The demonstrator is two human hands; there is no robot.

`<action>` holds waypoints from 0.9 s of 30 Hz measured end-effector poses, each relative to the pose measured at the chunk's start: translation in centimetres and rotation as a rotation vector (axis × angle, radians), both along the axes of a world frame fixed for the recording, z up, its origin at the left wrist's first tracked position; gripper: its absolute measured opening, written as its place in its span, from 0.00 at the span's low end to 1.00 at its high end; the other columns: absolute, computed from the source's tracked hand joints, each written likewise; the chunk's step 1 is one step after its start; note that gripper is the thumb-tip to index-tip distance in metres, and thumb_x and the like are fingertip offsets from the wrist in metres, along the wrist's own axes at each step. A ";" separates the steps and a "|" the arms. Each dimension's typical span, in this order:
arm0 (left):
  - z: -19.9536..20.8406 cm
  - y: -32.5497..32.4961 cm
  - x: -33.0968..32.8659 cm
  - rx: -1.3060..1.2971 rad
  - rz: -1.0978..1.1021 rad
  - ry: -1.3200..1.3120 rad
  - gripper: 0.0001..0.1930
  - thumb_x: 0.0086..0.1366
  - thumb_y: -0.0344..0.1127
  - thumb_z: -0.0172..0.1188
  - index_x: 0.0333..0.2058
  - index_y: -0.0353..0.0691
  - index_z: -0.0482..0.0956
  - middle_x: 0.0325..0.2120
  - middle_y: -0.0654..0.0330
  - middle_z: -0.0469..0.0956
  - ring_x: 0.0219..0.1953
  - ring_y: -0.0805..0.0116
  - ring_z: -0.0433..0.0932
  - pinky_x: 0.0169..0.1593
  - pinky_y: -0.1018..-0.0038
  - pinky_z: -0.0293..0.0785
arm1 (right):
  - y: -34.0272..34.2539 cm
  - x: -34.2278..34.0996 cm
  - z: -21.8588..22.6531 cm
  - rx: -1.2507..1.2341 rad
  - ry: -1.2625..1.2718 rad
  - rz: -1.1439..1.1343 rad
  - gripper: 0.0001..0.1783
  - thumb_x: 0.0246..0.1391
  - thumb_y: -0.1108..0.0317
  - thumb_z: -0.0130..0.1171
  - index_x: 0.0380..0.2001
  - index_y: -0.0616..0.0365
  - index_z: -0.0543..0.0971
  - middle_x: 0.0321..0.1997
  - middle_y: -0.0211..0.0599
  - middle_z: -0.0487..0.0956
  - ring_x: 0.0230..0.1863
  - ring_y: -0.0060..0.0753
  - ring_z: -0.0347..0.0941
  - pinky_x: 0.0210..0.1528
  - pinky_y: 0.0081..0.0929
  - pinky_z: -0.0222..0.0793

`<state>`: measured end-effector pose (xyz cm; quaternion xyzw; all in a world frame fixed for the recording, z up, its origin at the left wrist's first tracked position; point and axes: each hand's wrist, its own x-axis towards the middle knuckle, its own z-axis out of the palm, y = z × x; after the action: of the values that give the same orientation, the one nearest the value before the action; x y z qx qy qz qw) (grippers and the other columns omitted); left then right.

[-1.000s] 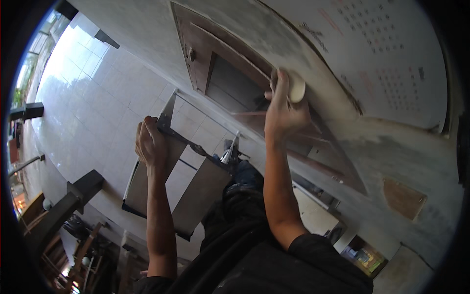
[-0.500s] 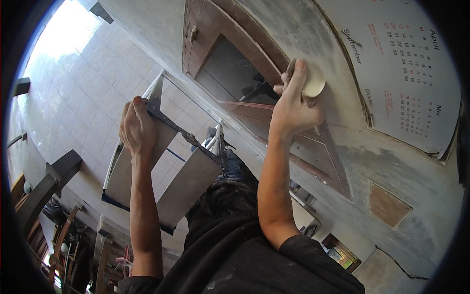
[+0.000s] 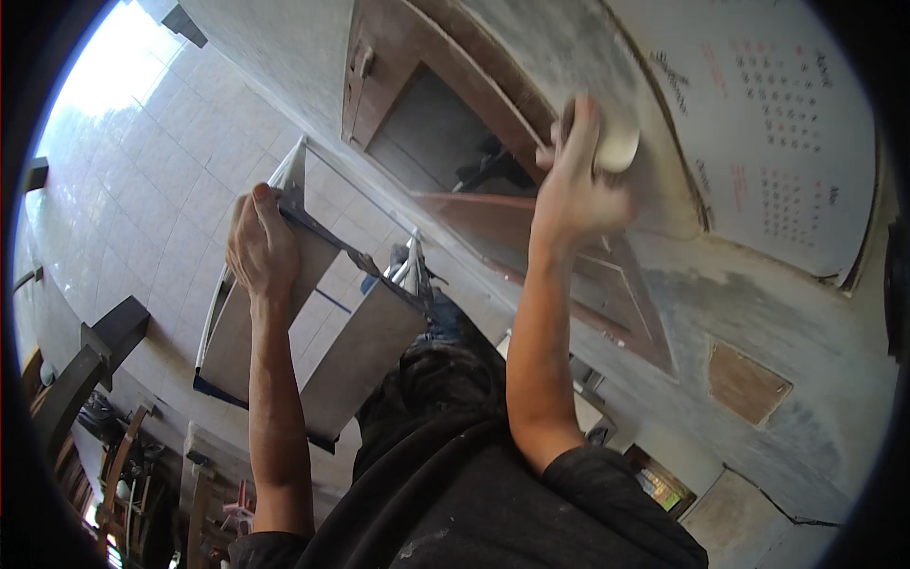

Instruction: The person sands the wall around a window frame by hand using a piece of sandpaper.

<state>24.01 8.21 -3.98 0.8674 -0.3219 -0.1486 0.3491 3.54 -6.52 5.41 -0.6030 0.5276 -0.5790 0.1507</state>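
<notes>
My left hand (image 3: 263, 245) is closed at the top of a folding stepladder (image 3: 365, 343) with broad grey treads, white rails and a dark hinge bar. Its thumb lies next to the bar's end. Higher and to the right, my right hand (image 3: 573, 199) grips a pale, curved, flat piece (image 3: 620, 145) against the grey plaster wall (image 3: 654, 270). Motion blurs this hand, and I cannot make out the piece's exact kind. It lies between a brown wooden frame (image 3: 517, 119) and a wall calendar (image 3: 758, 142).
The brown frame holds dark glass panes (image 3: 450, 133). A brown square patch (image 3: 749, 383) is on the wall at the right. Pale floor tiles (image 3: 152, 228) spread below at the left. Dark wooden furniture (image 3: 118, 332) and a stack of assorted items stand at the lower left.
My right hand and the pale piece have shifted slightly right and up along the wall. The view has turned a little; my left hand keeps its place on the stepladder.
</notes>
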 end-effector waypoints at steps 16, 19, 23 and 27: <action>0.1 -0.7 -0.4 -0.005 -0.031 0.002 0.32 0.74 0.56 0.33 0.37 0.36 0.82 0.33 0.51 0.79 0.36 0.52 0.79 0.43 0.62 0.70 | -0.2 -2.7 -1.5 0.073 0.142 -0.078 0.13 0.54 0.67 0.66 0.31 0.70 0.82 0.28 0.41 0.84 0.20 0.19 0.78 0.16 0.14 0.70; 0.2 -0.2 -0.3 0.002 -0.006 0.015 0.32 0.74 0.56 0.33 0.37 0.36 0.82 0.32 0.52 0.79 0.36 0.52 0.79 0.43 0.62 0.70 | -1.9 0.6 0.5 -0.048 0.158 0.025 0.12 0.53 0.67 0.67 0.30 0.69 0.83 0.26 0.37 0.83 0.18 0.19 0.76 0.16 0.14 0.70; -0.3 0.0 0.1 -0.042 0.022 0.024 0.31 0.74 0.55 0.33 0.37 0.36 0.82 0.31 0.53 0.79 0.35 0.52 0.79 0.43 0.62 0.70 | 0.4 -2.0 -1.3 0.110 0.129 -0.061 0.12 0.53 0.68 0.67 0.30 0.70 0.83 0.26 0.38 0.84 0.19 0.19 0.77 0.17 0.14 0.70; 0.3 0.0 -0.2 -0.044 0.007 0.027 0.31 0.74 0.55 0.34 0.37 0.35 0.82 0.31 0.52 0.79 0.35 0.52 0.78 0.42 0.62 0.70 | 0.2 -1.6 -0.1 0.123 0.302 -0.116 0.14 0.53 0.65 0.67 0.28 0.69 0.83 0.23 0.38 0.83 0.17 0.21 0.77 0.16 0.16 0.69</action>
<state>23.84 8.18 -3.69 0.8584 -0.3174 -0.1522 0.3731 1.99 -6.28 5.35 -0.6415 0.6125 -0.4561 0.0724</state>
